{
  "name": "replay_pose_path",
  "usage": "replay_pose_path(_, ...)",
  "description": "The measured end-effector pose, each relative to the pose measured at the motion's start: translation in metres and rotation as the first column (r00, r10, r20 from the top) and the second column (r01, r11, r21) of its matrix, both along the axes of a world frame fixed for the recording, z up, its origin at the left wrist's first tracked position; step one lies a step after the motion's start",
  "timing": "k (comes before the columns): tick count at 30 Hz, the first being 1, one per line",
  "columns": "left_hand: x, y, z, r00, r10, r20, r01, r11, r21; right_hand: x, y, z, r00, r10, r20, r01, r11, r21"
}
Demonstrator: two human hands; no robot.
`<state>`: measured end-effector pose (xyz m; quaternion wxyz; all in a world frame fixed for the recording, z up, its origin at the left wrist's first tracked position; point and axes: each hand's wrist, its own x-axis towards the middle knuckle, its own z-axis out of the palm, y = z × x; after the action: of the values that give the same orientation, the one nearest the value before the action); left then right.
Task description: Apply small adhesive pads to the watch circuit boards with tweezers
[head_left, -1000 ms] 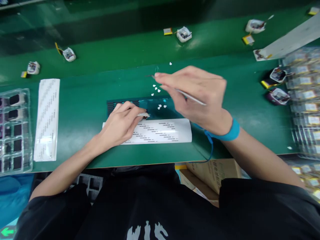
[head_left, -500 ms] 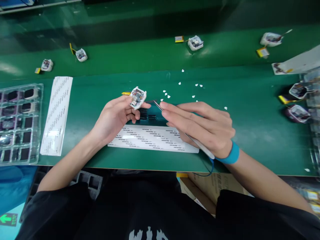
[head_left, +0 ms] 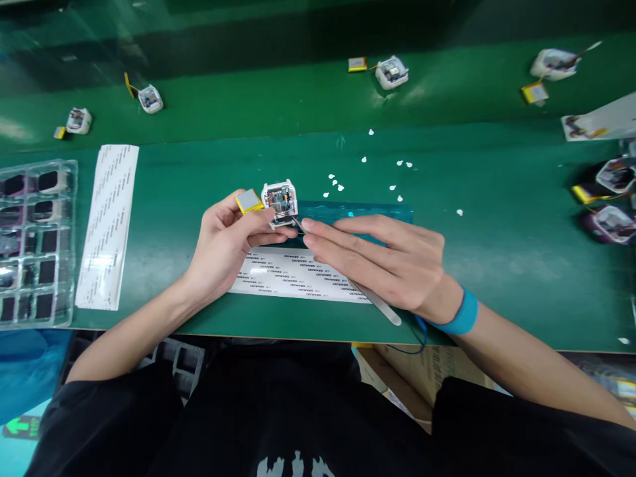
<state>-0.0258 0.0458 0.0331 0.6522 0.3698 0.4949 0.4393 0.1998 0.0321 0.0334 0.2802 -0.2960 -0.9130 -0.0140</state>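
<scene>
My left hand (head_left: 226, 242) grips a white watch case (head_left: 279, 201) whose open side shows a circuit board. A silver and yellow battery (head_left: 249, 201) lies beside the case, against the fingers. Tweezers (head_left: 380, 306) are pinched in my right hand (head_left: 385, 258), with their tips at the lower right edge of the case. Under the hands are a blue translucent strip (head_left: 382, 211) and a white printed sheet (head_left: 298, 278). A blue band circles the right wrist.
More white cases with batteries stand along the back, one (head_left: 392, 73) near the middle. Small white stickers (head_left: 340, 188) dot the green table (head_left: 497, 265). At left are printed strips (head_left: 106, 225) and a clear tray (head_left: 72, 252); dark cases (head_left: 611, 225) sit at right.
The case has turned more face-on, and its battery now shows its flat side. My right hand has moved left, bringing the tweezer tips to the case. The view has shifted slightly.
</scene>
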Motion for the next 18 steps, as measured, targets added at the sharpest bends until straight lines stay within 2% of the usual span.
replay_pose_path(6,0.0007,-0.0024,0.0001,0.998,0.011,-0.055,-0.009,1.0,0.028,-0.0048,0.0044,0.0015,0.995,0.093,-0.024,-0.087,0.98,0.178)
replay_pose_path(12,0.0037,-0.0061,-0.0017,0.999,0.04,-0.011,-0.039,0.999,0.034,-0.0059,-0.0006,-0.0011,0.998,0.051,-0.044,-0.048,0.997,0.058)
replay_pose_path(18,0.0048,-0.007,-0.0071,0.997,0.014,-0.072,-0.007,0.995,0.095,-0.0059,-0.0013,-0.0073,0.997,0.047,-0.058,-0.043,0.997,0.07)
